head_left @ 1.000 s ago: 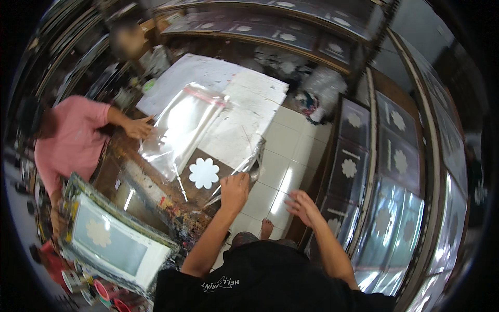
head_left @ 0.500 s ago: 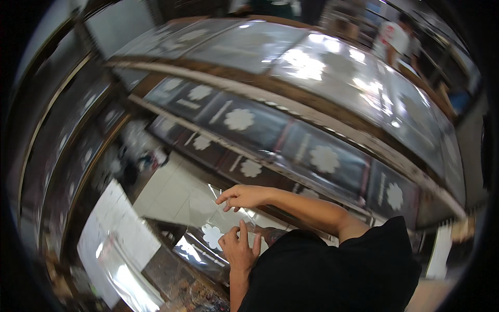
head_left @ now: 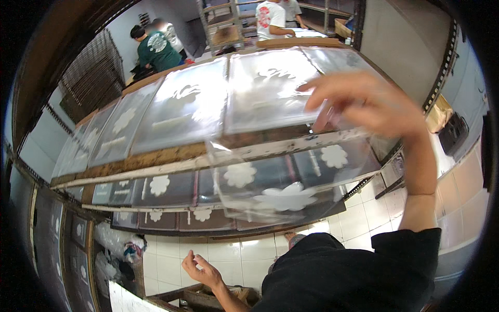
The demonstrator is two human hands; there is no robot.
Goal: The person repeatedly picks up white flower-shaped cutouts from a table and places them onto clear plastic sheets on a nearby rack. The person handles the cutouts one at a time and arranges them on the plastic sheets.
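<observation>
**A see-through bag (head_left: pixel 280 182) hung in front of loaded shelves**

The clear bag, a large white flower (head_left: pixel 286 197) showing on it, was in mid-air before your chest, overlapping the upper shelf (head_left: pixel 171 155)'s pale front rail and hiding part of the row below. Your right hand (head_left: pixel 315 101) was above it, at the right end of the upper shelf, its fingers bent; blur left it impossible to tell whether they pinched the bag. Your left hand (head_left: pixel 201 271) was low over the tiled floor (head_left: pixel 218 250), bare, with its fingers loosely curled and well apart from the bag.

The upper shelf carried a row of flat clear bags, some with white flowers and bars, others with white script-like shapes; glare washed out several, and your right hand covered part of the row. The middle shelf (head_left: pixel 156 209) held more flat pieces with white flowers on dark grounds, and another such row lay beneath it.

On the floor at the left stood crumpled plastic sacks (head_left: pixel 112 237), beside a dark, multicoloured bundle (head_left: pixel 134 250); what the sacks contained was unclear. Below your left hand was a brown wooden box (head_left: pixel 205 298) with small items too obscured to name. Beyond the shelves were a person in green (head_left: pixel 158 49) and a person in white (head_left: pixel 270 21), the latter at a white desk (head_left: pixel 313 34).
</observation>
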